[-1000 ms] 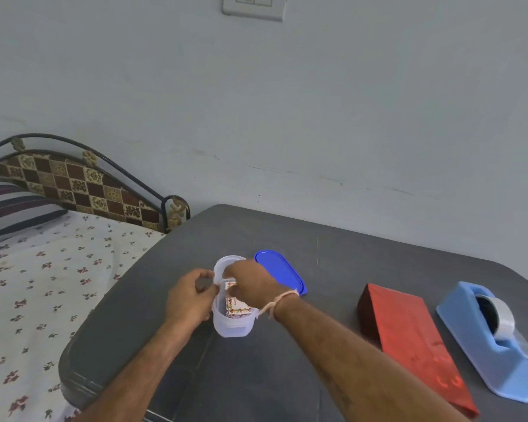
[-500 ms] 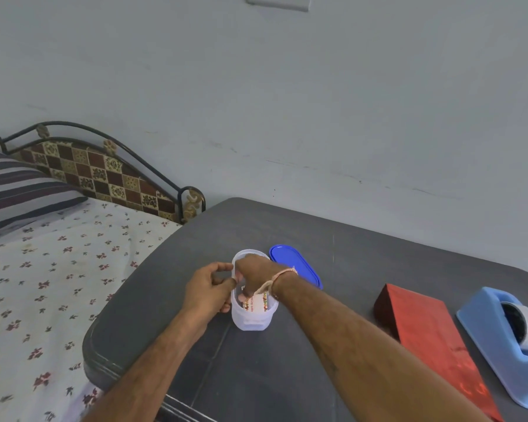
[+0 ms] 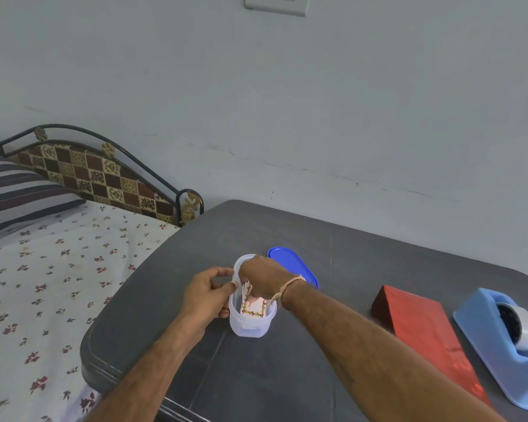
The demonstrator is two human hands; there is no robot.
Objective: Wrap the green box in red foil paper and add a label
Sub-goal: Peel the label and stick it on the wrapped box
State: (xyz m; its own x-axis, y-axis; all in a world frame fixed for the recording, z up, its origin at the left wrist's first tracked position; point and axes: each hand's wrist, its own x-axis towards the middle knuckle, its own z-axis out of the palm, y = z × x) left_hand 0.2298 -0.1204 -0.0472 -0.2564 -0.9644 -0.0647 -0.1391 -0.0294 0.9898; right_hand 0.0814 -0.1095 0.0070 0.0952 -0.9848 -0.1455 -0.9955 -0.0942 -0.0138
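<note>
A box wrapped in red foil paper (image 3: 421, 333) lies on the dark table (image 3: 287, 376) to the right. A clear plastic container (image 3: 250, 324) stands in the middle, holding several floral-edged label cards (image 3: 252, 308). My left hand (image 3: 208, 295) grips the container's left rim and side. My right hand (image 3: 264, 278) reaches down into the container from above; its fingertips are among the cards and hidden from sight. No green surface of the box shows.
The container's blue lid (image 3: 293, 266) lies flat just behind it. A light blue tape dispenser (image 3: 506, 339) with a roll of clear tape sits at the right edge. A bed (image 3: 43, 284) with a flowered sheet adjoins the table's left side.
The camera has shifted, so everything sits a little further right in view. My right hand stays inside the container, working among the cards; my left hand keeps its hold.
</note>
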